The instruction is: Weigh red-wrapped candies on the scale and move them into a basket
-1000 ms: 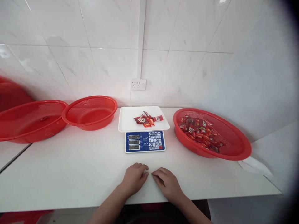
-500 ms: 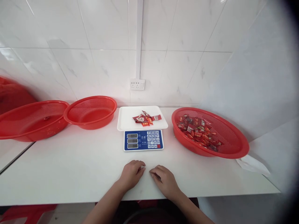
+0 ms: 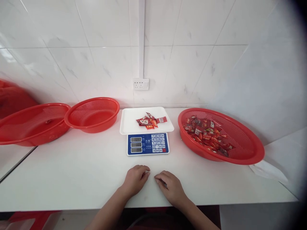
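Observation:
My left hand (image 3: 137, 179) lies on the white table (image 3: 79, 179) with its fingers loosely curled in and nothing visible in them. Close beside it, fingertips facing it across a small gap, my right hand (image 3: 170, 187) also rests curled, thumb near the fingers, and shows no object. Just beyond both hands stands a digital scale (image 3: 148, 144) with a blue keypad panel, touched by neither hand. Several red snack packets (image 3: 145, 121) are heaped on its white weighing tray (image 3: 128, 123).
On the right, a red plastic basket (image 3: 249, 153) holds many small red packets (image 3: 208, 134). Two more red baskets stand at left: a rounder one (image 3: 96, 129) and a wider one (image 3: 48, 137) with a small dark item inside. A tiled wall with a socket (image 3: 141, 84) rises behind.
The camera view has shifted slightly, so the right basket appears a little further right. My hands and the packets on the scale stay where they were.

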A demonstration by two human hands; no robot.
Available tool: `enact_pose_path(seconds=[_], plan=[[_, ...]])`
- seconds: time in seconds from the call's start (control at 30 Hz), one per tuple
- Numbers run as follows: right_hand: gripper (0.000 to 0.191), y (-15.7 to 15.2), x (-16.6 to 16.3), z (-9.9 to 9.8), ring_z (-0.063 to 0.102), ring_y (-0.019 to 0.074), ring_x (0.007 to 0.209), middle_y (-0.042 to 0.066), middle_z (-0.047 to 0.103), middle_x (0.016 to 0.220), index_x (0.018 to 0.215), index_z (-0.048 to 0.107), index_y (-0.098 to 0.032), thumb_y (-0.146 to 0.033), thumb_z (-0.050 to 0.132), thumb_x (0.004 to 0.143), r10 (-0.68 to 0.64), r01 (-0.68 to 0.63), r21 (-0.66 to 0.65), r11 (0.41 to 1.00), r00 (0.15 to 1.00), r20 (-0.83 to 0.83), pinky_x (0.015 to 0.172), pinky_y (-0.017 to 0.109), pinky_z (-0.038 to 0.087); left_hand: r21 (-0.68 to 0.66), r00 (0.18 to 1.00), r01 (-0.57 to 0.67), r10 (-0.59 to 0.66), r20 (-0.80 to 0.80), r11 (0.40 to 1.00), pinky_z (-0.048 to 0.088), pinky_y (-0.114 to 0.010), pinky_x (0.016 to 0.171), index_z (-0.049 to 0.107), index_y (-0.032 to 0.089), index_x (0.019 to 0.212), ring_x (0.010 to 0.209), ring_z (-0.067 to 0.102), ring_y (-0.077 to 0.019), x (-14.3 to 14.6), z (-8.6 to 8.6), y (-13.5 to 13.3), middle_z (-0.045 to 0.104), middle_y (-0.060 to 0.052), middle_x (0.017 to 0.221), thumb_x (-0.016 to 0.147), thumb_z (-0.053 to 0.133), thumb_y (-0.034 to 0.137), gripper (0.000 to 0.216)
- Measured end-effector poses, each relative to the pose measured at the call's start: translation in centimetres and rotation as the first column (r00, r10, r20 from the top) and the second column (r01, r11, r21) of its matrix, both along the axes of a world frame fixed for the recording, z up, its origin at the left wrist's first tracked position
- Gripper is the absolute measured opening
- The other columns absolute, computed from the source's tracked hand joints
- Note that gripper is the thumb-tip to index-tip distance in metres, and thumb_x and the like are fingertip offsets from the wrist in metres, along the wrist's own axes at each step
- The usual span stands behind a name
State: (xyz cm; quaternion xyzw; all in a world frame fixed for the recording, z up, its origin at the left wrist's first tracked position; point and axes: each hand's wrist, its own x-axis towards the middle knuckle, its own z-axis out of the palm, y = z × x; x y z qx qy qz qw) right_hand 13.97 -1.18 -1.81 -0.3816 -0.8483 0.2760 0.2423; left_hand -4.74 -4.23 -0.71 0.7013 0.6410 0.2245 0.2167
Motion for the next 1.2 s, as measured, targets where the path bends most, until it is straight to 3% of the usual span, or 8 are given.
enact_pose_path(seconds=[1.2], plan=[[0.019, -0.16, 0.47, -0.11, 0.058, 0.0162, 0.072, 0.002, 0.063, 0.077, 0.085, 0.064, -0.021, -0.023, 0.045, 0.084, -0.027, 0.014, -0.079, 0.997, 0.986, -0.162, 0.065, 0.028, 0.047, 0.025, 0.993, -0.091, 0.089, 0.081, 0.996, 0.040, -0.024, 0.059, 0.064, 0.021, 0.088, 0.061, 0.053, -0.0138, 0.05, 0.37, 0.10, 0.062, 0.001, 0.067, 0.083, 0.043, 0.033, 0.025]])
